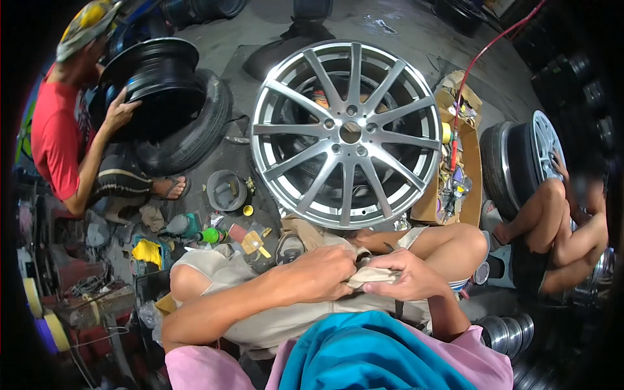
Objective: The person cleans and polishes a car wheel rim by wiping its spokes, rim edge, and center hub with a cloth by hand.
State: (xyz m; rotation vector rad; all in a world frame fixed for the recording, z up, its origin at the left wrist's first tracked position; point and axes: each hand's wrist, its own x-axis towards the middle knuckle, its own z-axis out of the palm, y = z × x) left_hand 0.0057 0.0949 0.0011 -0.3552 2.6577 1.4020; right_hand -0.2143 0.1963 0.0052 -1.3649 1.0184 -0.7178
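Observation:
Above my lap, a crumpled, folded beige cloth [373, 278] is between my two hands; whether it is fabric or abrasive sheet is hard to tell. My left hand [325, 272] is closed, its fingers curled at the cloth's left side. From the other side, my right hand [404, 272] pinches it between thumb and fingers. Just beyond my hands a large silver multi-spoke wheel rim [351, 107] lies face up over a tyre, its five bolt holes around an open centre. Neither hand touches the rim.
A cardboard box [469, 162] of small tools and cans stands right of the rim, near a red hose [459, 110]. A bucket [226, 190], green bottle [211, 235] and power tools lie left. Co-workers handle a black rim [153, 78] and another wheel [546, 146].

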